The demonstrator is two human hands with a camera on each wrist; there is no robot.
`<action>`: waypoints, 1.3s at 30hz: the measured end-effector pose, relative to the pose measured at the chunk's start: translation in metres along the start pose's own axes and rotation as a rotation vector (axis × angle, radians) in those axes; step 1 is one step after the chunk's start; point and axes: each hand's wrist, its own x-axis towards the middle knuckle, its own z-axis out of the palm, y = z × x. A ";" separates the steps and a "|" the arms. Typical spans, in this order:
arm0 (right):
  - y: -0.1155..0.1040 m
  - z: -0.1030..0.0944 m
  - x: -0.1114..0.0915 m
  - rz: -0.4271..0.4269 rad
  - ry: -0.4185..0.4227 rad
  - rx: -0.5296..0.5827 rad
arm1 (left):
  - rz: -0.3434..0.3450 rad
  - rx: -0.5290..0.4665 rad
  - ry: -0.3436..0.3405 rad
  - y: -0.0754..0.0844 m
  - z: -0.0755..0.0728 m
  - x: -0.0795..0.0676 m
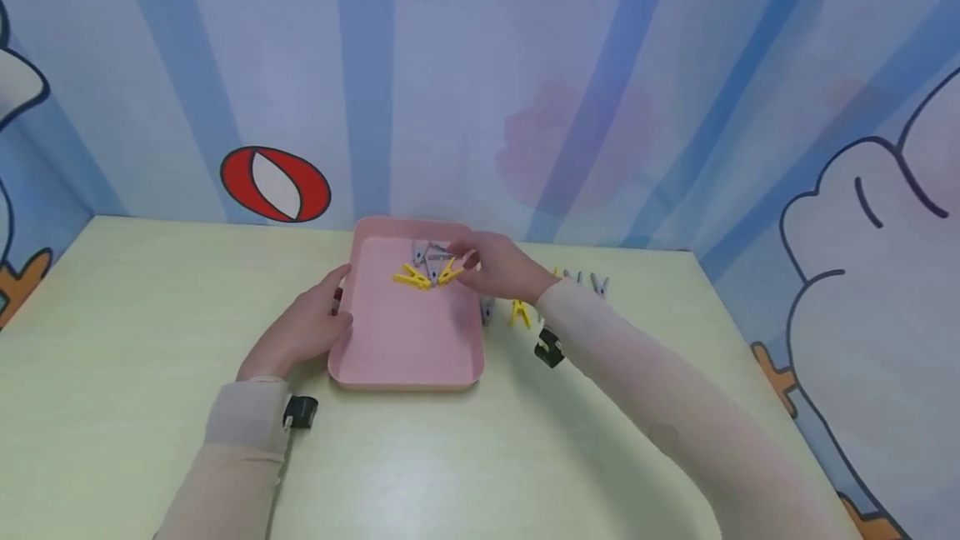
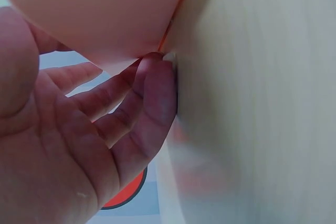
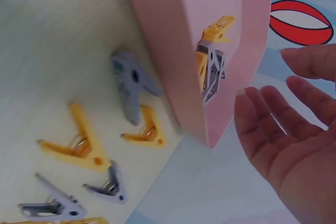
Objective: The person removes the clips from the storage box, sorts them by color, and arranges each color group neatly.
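Observation:
A pink tray (image 1: 405, 340) lies on the table with grey clothespins (image 1: 432, 269) and yellow clothespins (image 1: 411, 277) heaped toward its far end. My left hand (image 1: 303, 323) holds the tray's left side, its curled fingers (image 2: 155, 93) against the lower edge in the left wrist view. Over the tray's far right rim hovers my right hand (image 1: 498, 265), fingers loosely bent and thumb apart. Nothing sits between those fingers in the right wrist view. More clothespins lie right of the tray, among them a grey clothespin (image 3: 126, 85) close to its wall and a yellow clothespin (image 3: 84, 148).
The pale table (image 1: 187, 298) ends at a wall covering (image 1: 450, 90) with blue stripes and cartoon prints. Both forearms wear black wrist cameras. Under the right forearm, several loose clothespins (image 1: 599, 286) lie partly hidden from the head view.

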 end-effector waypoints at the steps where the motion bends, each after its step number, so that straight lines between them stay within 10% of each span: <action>1: -0.003 0.000 0.005 0.018 -0.024 0.012 | -0.001 0.000 0.001 0.000 0.000 0.000; 21: -0.037 0.021 0.060 0.059 -0.178 -0.375 | 0.023 -0.002 -0.006 0.008 0.003 -0.002; 39: -0.046 0.036 0.063 0.135 -0.286 -0.253 | 0.021 -0.002 -0.001 0.012 0.004 -0.010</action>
